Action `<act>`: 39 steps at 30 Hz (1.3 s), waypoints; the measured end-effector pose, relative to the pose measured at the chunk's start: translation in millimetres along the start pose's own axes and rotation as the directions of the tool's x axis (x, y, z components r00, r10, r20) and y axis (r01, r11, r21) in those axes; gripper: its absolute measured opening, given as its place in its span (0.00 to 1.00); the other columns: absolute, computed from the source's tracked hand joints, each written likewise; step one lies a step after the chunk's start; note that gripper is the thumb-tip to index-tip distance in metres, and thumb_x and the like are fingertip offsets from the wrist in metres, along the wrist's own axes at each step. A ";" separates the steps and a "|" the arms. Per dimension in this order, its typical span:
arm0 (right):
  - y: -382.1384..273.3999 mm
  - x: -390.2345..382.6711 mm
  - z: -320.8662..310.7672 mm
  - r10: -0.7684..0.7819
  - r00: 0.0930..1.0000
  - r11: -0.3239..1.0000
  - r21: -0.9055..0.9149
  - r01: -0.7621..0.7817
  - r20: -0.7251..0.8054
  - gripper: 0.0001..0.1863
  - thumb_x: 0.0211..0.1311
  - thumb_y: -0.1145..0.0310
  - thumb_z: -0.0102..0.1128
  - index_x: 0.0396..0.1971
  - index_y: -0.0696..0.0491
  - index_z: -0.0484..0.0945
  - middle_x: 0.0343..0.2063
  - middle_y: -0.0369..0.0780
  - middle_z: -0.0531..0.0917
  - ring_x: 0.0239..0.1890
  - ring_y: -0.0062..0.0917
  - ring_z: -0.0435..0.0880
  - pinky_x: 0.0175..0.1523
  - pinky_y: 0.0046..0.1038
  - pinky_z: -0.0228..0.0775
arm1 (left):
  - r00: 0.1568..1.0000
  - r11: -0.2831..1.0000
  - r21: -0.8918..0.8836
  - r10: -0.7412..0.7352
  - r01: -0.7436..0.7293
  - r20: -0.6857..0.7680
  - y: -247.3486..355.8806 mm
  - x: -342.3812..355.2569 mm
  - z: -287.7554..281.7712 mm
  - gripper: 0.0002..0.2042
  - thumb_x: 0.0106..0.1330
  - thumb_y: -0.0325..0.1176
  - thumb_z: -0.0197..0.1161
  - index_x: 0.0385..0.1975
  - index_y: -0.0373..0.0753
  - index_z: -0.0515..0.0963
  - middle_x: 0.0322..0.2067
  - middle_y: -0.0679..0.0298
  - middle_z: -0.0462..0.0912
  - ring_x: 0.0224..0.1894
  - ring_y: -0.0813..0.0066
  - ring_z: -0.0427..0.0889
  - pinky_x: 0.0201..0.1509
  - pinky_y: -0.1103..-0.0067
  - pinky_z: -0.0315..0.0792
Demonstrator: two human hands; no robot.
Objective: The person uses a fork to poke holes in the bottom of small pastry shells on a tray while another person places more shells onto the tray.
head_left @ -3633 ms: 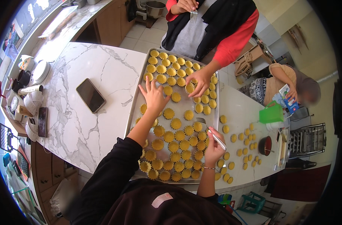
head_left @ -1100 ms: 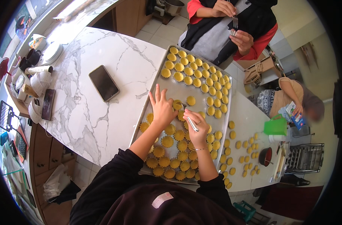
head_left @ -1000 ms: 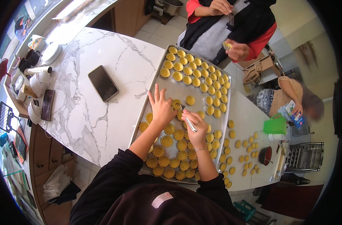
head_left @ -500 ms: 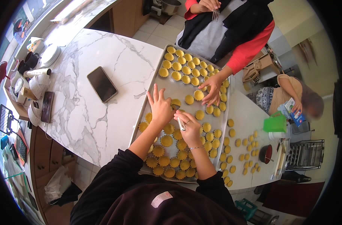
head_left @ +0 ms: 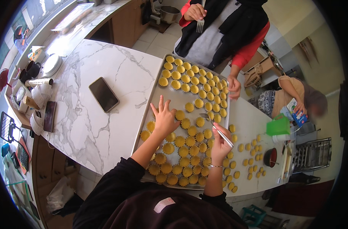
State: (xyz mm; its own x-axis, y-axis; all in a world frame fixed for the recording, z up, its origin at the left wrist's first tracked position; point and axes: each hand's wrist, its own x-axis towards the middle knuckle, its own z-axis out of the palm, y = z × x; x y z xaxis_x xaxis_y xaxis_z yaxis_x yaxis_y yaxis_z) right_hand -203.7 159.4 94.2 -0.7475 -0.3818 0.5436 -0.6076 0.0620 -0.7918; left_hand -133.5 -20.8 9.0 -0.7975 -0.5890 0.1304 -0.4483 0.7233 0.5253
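Observation:
A large metal tray [head_left: 178, 100] holds many small yellow fluted tart shells [head_left: 168, 148] in rows. Over its left middle is my left hand [head_left: 165, 119], fingers spread and nothing in them, its fingertips close to one tart shell [head_left: 180, 115]. My right hand [head_left: 220, 147] grips a metal fork [head_left: 224, 138] by the handle, near the tray's right side. The fork's tines point up and left, beside a shell in the middle. Whether the tines touch a shell I cannot tell.
Across the tray a person in red sleeves holds another fork [head_left: 200, 26]; their other hand [head_left: 234, 87] is at the tray's right edge. More shells [head_left: 254, 160] sit on the marble counter at right, near a dark bowl [head_left: 270, 156] and green container [head_left: 279, 125]. A phone [head_left: 104, 94] lies left.
My right hand has moved right with the fork, away from my left hand, which has shifted slightly. The other person's hand has drawn back from the shells to the tray's edge.

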 end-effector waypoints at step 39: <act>36.4 -7.8 34.8 -0.056 0.969 0.990 -0.113 0.085 0.240 0.09 0.51 0.82 0.63 0.34 0.57 0.81 0.34 0.42 0.83 0.39 0.29 0.84 0.42 0.25 0.81 | 0.989 0.991 0.083 -0.092 0.102 -0.115 -68.3 97.6 -16.0 0.24 0.47 0.45 0.71 0.43 0.41 0.77 0.60 0.52 0.60 0.70 0.48 0.40 0.66 0.44 0.39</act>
State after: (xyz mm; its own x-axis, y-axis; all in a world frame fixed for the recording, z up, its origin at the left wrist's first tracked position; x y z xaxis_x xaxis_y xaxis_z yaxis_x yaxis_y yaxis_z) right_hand -210.6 132.5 51.5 -0.6260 -0.5947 0.5044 -0.6955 0.1333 -0.7061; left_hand -174.3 -133.5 -0.7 -0.7010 -0.6909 0.1770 -0.5593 0.6865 0.4646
